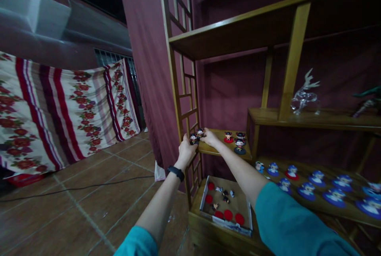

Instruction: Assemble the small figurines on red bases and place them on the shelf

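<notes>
At the left end of a small wooden shelf (222, 133), my left hand (186, 152) is closed round the front figurine (193, 138), a small doll in dark clothes with a black hair bun. My right hand (210, 138) comes from the right, its fingers closed at the similar figurine (200, 132) just behind it. Both dolls stand upright, close together, and their bases are partly hidden by my fingers. Farther right on the same shelf are a figurine on a red base (228, 137), a dark-haired figurine (240, 135) and a figurine on a dark base (239, 146).
Below stands an open cardboard box (249, 224) with red discs and several small figurines. Blue figurines on round bases (317, 178) fill the lower right shelf. A clear glass deer (305, 96) stands higher up. A wooden lattice (175, 77) borders the shelf's left side.
</notes>
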{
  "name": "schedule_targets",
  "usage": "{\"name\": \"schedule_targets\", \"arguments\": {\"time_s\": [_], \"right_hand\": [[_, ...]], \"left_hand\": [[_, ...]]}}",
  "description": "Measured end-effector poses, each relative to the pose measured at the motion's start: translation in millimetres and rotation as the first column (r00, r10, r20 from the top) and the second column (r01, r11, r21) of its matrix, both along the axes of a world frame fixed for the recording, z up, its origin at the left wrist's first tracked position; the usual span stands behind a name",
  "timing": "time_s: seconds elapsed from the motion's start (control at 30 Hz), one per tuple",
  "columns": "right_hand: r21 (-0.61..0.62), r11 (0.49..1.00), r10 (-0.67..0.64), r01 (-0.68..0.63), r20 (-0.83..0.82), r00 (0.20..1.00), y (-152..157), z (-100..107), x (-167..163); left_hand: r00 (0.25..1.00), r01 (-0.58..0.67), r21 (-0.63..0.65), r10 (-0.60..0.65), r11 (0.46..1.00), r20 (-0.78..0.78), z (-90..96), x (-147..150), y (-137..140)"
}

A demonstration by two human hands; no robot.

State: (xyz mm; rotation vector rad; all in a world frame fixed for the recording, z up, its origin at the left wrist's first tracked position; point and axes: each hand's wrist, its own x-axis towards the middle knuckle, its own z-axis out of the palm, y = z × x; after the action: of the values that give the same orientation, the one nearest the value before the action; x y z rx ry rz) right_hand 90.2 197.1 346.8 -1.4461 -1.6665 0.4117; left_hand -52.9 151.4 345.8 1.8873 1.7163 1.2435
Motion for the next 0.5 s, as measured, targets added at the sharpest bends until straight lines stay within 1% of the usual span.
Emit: {"name": "schedule_targets", "arguments": {"time_s": [0.1,0.17,0.23,0.3,0.33,0.37,0.4,0.43,0.47,0.5], "right_hand": [[-0.026,0.999,-0.026,0.026,-0.033,0.999,-7.3,2.8,1.6],[-0.005,0.999,-0.032,0.032,-0.061,0.998,-19.0,4.2,2.0],[0.071,0.997,-0.025,0.032,-0.105,0.994,-41.0,3.2,1.9],[0.208,0.978,0.005,0.031,-0.171,0.985,-74.5,-4.2,2.2],[0.263,0.965,0.040,0.015,-0.202,0.979,-94.8,-12.1,2.9],[0.295,0.955,0.098,-0.030,-0.218,0.971,-116.4,-23.9,4.4],[0.294,0.952,0.153,-0.079,-0.236,0.960,-138.5,-39.8,6.9],[0.267,0.958,0.183,-0.109,-0.270,0.945,-160.3,-60.1,10.5],[0.204,0.968,0.204,-0.145,-0.312,0.928,-181.1,-84.3,15.5],[0.123,0.979,0.199,-0.165,-0.364,0.910,-200.6,-111.6,21.7]], "left_hand": [[1.000,0.016,0.002,-0.016,1.000,-0.014,-2.7,-2.3,4.1],[0.999,0.026,0.014,-0.026,1.000,-0.023,-4.5,-3.3,6.7],[0.999,0.040,0.029,-0.040,0.999,-0.022,-5.4,-3.4,7.4],[0.999,0.047,0.029,-0.047,0.998,0.001,-4.9,-2.7,6.0],[0.999,0.047,0.023,-0.048,0.999,0.018,-4.2,-2.2,4.7],[0.998,0.044,0.015,-0.044,0.999,0.037,-3.4,-1.8,3.2],[0.998,0.041,0.011,-0.041,0.999,0.056,-2.5,-1.5,1.9],[0.997,0.041,0.010,-0.041,0.999,0.072,-1.7,-1.4,0.9],[0.995,0.044,0.012,-0.045,0.999,0.084,-1.2,-1.5,0.4],[0.994,0.049,0.014,-0.050,0.999,0.092,-0.9,-1.9,0.5]]}}
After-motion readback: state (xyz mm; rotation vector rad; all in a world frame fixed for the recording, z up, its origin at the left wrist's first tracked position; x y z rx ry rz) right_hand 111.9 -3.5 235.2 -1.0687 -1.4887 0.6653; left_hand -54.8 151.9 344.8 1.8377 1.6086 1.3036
